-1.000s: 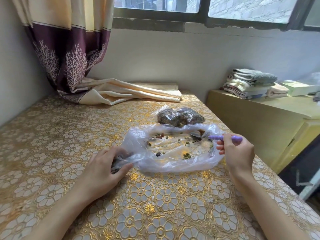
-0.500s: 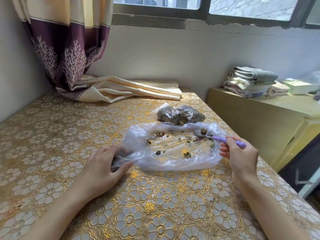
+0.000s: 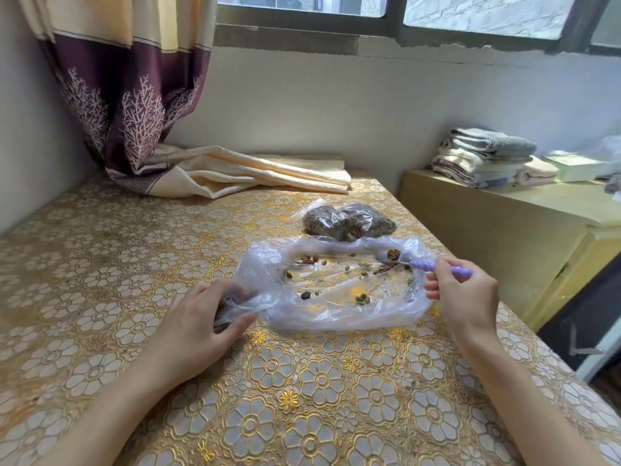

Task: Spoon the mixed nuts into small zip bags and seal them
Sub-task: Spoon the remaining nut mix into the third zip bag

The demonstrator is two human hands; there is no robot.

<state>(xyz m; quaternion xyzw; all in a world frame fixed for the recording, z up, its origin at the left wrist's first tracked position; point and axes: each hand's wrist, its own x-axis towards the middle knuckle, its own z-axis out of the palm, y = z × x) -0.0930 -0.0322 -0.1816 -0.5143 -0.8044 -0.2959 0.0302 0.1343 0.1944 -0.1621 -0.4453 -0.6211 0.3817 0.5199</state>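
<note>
A wide clear plastic bag point(image 3: 336, 314) lies open on the table with a few scattered nuts point(image 3: 362, 299) inside. My left hand point(image 3: 201, 317) grips the bunched left end of this bag. My right hand point(image 3: 463, 297) pinches the purple handle of a spoon point(image 3: 433, 266). The metal bowl of the spoon is at the bag's far right rim and carries a brown nut point(image 3: 393, 254). Behind the big bag lie filled small zip bags point(image 3: 347, 223) of mixed nuts.
The table point(image 3: 100, 264) has a gold floral cover. A curtain point(image 3: 141, 95) hangs at the back left, its hem and a folded cloth point(image 3: 262, 174) resting on the table. A yellow cabinet point(image 3: 504, 223) with stacked towels point(image 3: 484, 156) stands to the right.
My right hand has drawn the spoon to the right and lifted its bowl to the bag's rim with a nut on it. My left hand kept its grip on the bag.
</note>
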